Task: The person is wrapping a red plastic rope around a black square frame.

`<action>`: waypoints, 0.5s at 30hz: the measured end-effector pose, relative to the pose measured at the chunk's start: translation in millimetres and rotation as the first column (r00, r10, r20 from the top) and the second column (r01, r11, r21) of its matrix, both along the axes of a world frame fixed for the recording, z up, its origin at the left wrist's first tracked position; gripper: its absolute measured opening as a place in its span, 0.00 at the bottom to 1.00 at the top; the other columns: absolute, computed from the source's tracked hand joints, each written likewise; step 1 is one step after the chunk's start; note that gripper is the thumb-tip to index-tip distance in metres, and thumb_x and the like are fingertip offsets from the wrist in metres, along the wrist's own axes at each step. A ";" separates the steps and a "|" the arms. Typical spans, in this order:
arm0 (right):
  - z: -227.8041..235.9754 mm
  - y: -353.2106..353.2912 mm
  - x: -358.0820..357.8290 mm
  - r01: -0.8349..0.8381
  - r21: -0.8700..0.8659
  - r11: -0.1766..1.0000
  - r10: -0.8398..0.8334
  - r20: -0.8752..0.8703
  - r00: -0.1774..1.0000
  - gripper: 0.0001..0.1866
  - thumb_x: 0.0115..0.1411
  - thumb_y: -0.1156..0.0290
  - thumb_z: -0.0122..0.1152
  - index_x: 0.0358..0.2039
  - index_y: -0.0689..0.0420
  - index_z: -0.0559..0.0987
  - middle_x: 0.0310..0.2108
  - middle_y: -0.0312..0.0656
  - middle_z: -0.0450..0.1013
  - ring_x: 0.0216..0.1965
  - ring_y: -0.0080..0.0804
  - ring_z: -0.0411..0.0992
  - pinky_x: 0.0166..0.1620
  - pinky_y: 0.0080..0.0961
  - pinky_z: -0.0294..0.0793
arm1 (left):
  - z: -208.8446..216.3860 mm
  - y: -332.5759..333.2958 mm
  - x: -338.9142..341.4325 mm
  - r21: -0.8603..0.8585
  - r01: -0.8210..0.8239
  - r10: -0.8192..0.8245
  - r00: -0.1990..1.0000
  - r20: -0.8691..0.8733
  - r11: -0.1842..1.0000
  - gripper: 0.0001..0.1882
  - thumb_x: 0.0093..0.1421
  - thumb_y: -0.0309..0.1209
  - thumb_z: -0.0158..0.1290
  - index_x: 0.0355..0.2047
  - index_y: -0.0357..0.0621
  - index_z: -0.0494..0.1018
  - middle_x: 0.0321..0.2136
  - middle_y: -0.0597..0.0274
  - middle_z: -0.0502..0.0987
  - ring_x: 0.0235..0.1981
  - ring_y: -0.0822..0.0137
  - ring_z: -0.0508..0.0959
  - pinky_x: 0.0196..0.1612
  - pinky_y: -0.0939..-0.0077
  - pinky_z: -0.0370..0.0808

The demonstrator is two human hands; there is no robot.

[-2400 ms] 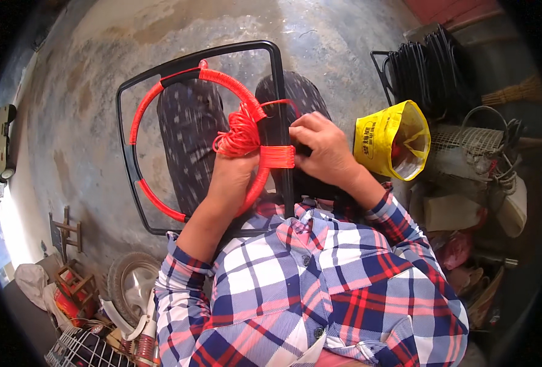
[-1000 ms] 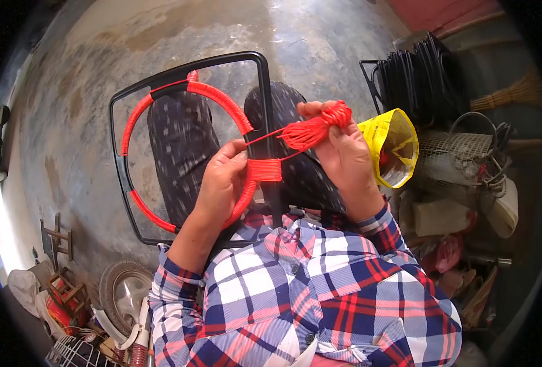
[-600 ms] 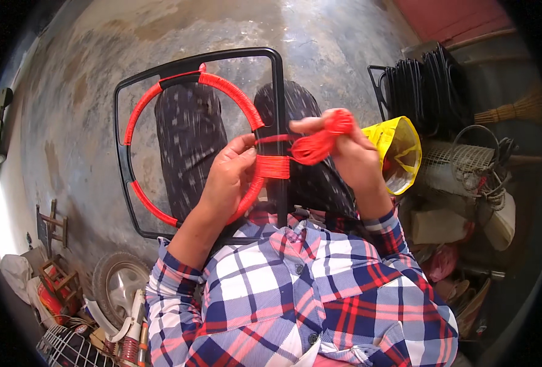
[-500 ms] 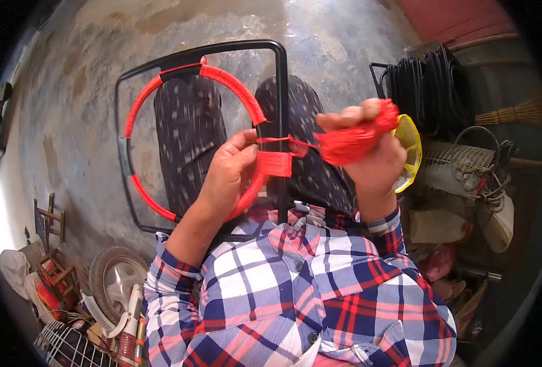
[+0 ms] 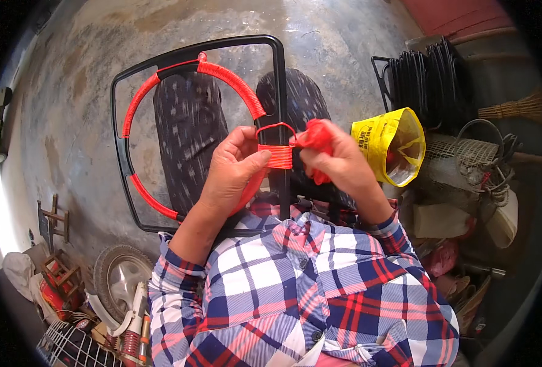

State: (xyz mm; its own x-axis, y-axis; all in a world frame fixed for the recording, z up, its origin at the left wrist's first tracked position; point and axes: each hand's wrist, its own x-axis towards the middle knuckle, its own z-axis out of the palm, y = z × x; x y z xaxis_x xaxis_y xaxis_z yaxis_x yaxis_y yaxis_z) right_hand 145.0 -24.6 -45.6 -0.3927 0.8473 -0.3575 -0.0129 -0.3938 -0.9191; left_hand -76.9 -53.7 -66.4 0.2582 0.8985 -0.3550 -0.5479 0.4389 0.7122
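Note:
A black metal frame [image 5: 281, 79] with a ring inside it rests across my lap. Red cord [image 5: 231, 82] is wound tightly round several stretches of the ring. At the frame's right bar, a red wrapped band [image 5: 278, 156] spans ring and bar together. My left hand [image 5: 234, 168] grips the ring beside this band, its thumb pressed on the band's left edge. Just right of the bar, my right hand [image 5: 338, 156] is closed round a bundle of red cord [image 5: 319, 137]. A loose loop of cord [image 5: 277, 125] arches over the bar above the band.
A yellow bag [image 5: 378, 144] stands open by my right knee. Beyond it are stacked black metal frames [image 5: 427, 82], a straw broom [image 5: 516, 109] and a wire mesh roll [image 5: 464, 160]. A wheel [image 5: 121, 278] and small wooden stools [image 5: 60, 275] lie at the lower left.
My right hand has moved left and down with the cord bundle, close to the bar. The cord has gone from stretched sideways to a loop over the bar. My left hand keeps its hold.

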 end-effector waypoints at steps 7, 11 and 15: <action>-0.9 8.4 4.4 0.108 -0.067 0.992 -0.115 -0.122 0.986 0.09 0.57 0.80 0.60 0.38 0.59 0.72 0.23 0.33 0.69 0.20 0.20 0.67 0.24 0.20 0.67 | -5.3 -2.6 -1.2 0.019 -0.014 0.015 0.998 -0.063 1.000 0.10 0.62 0.20 0.54 0.44 0.38 0.70 0.39 0.61 0.79 0.40 0.73 0.79 0.45 0.76 0.78; -0.5 3.5 12.5 0.195 -0.159 0.968 -0.238 -0.328 0.914 0.12 0.53 0.84 0.56 0.37 0.59 0.71 0.19 0.34 0.65 0.16 0.21 0.63 0.21 0.20 0.60 | -1.9 -3.4 0.4 -0.008 -0.027 0.026 0.996 -0.084 1.000 0.07 0.63 0.22 0.55 0.40 0.40 0.70 0.34 0.61 0.79 0.33 0.73 0.79 0.38 0.77 0.79; -1.6 -3.0 15.2 0.152 -0.209 0.966 -0.236 -0.475 0.848 0.13 0.50 0.86 0.53 0.37 0.59 0.71 0.18 0.35 0.65 0.16 0.22 0.61 0.21 0.22 0.56 | -7.1 -4.6 -1.8 -0.072 0.005 -0.014 0.992 -0.129 0.997 0.06 0.63 0.23 0.55 0.39 0.40 0.69 0.31 0.59 0.78 0.26 0.70 0.79 0.32 0.77 0.80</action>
State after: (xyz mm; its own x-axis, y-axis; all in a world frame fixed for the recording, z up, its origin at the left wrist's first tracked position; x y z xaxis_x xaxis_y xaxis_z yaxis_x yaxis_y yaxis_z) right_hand 160.2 -27.6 -47.2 -0.3857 0.8738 -0.2962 -0.5380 -0.4738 -0.6972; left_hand -78.7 -58.3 -73.5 0.2142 0.8676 -0.4488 -0.4487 0.4956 0.7437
